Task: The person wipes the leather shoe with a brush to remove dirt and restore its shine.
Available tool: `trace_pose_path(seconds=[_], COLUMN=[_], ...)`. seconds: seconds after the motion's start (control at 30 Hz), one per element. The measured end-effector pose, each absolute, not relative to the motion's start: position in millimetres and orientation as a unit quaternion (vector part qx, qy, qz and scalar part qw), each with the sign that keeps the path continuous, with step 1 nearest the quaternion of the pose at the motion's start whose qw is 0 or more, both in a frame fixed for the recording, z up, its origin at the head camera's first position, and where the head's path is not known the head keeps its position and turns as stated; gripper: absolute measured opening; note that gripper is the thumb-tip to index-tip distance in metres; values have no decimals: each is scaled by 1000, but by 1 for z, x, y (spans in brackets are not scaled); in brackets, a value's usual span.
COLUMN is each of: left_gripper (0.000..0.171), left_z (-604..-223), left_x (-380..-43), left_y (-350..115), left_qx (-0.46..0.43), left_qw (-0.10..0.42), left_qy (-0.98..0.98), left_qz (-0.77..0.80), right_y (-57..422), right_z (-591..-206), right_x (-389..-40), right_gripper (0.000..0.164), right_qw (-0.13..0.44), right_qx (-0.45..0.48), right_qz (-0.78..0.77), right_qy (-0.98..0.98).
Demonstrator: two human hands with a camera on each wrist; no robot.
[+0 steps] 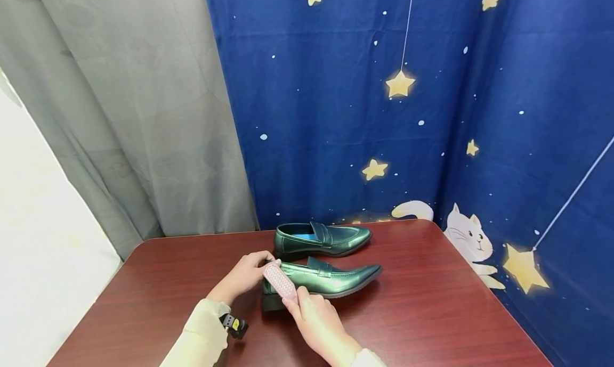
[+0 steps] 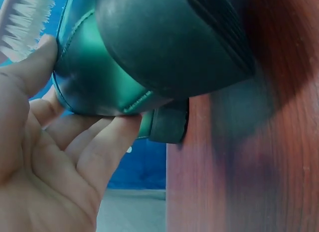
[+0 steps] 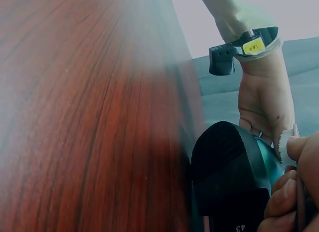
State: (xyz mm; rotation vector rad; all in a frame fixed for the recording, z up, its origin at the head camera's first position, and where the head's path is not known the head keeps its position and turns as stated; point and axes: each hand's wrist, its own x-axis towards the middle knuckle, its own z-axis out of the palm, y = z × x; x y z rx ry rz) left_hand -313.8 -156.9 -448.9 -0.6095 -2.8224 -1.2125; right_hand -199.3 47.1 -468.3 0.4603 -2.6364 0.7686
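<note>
My left hand (image 1: pixel 245 275) grips the heel end of the near green loafer (image 1: pixel 331 283). In the left wrist view its thumb lies at the collar and its fingers (image 2: pixel 112 147) lie along the back of the heel. Part of this loafer's dark sole (image 3: pixel 239 212), marked 43, shows in the right wrist view. A pink brush (image 1: pixel 280 283) is held in my right hand (image 1: pixel 318 320), slanting across the loafer's heel side. Its white bristles (image 2: pixel 27 22) appear close to my left thumb. Whether the bristles touch the leather, I cannot tell.
A matching green loafer (image 1: pixel 347 240) stands just behind, near the far edge of the reddish-brown table (image 1: pixel 431 303), toe pointing right. Grey curtain (image 1: pixel 158 116) and blue star-patterned curtain (image 1: pixel 336 100) hang behind the table. A black wrist device (image 1: pixel 234 326) sits at my left cuff.
</note>
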Motion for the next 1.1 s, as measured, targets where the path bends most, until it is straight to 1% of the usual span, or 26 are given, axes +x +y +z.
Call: trace_pose_path(seconds=[0.13,0.27,0.4,0.5,0.67,0.77,0.8,0.87,0.93,0.97,1.03,1.1], left_gripper=[11,6,12,22,39,50,56,74,93,99,105,106], left_z=[-450,-453,-457,-460,-465,-466,-467,-468,-470,-471,-473,-474], left_x=[-313,-311,-309,-307,-303,-299,-298,-296,-294,-294,-293,-293], left_y=[-161,-164,-168,-171,-173,-172,-171,-170,-170,-170,-170,-170], left_qx=[-195,-196,-205,-202,-183,-201,-212,-230,-240,-241,-238,-235], left_qw=[-5,8,28,27,-17,-20,-20,-20,-34,-42,-52,-53], left_qy=[-892,-886,-876,-866,-854,-860,-863,-867,-862,-858,-854,-851], left_qz=[-409,-420,-436,-456,-487,-468,-459,-442,-445,-451,-460,-466], right_y=[45,44,43,43,44,45,45,46,47,47,48,49], right_z=[-469,-470,-469,-468,-471,-471,-471,-471,-469,-469,-468,-468], right_x=[-201,-202,-202,-203,-206,-207,-207,-208,-207,-207,-207,-206], right_gripper=[36,34,36,36,34,34,34,34,33,34,33,33], right_qw=[183,177,181,183,171,173,176,182,184,183,180,178], right_qx=[162,159,153,147,128,121,122,124,126,126,129,129], right_qz=[271,271,268,265,257,251,249,246,245,244,244,244], right_qy=[-931,-933,-934,-935,-942,-944,-945,-944,-944,-944,-944,-944])
